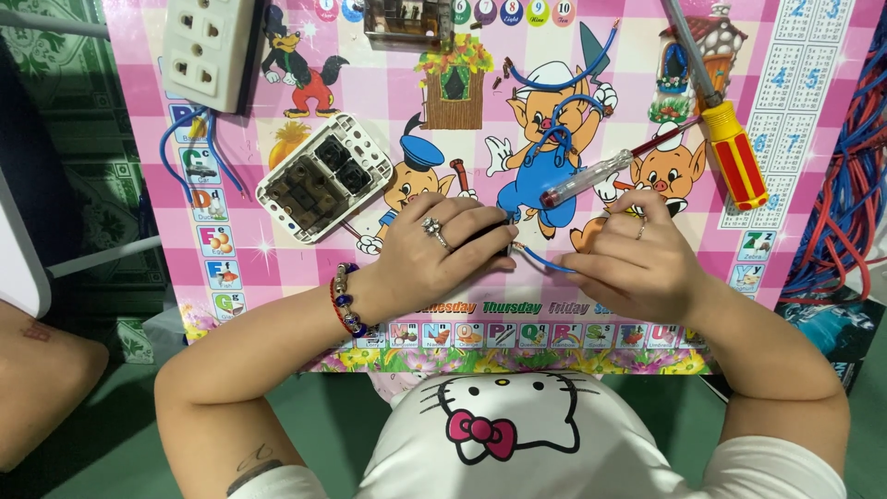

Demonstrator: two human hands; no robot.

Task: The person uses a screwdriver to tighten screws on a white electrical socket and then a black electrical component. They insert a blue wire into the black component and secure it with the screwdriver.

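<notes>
Hands meet over a pink cartoon-printed counter. Left hand closes its grip over a small black part; right hand pinches a blue wire at that part. Bare copper could slip out or fray if tugged.

— Bright, even light falls from above; colours on the pink cartoon table look saturated, shadows soft.
— Sharp at the centre; faint glare on the screwdriver, slight bending toward the edges.
</notes>
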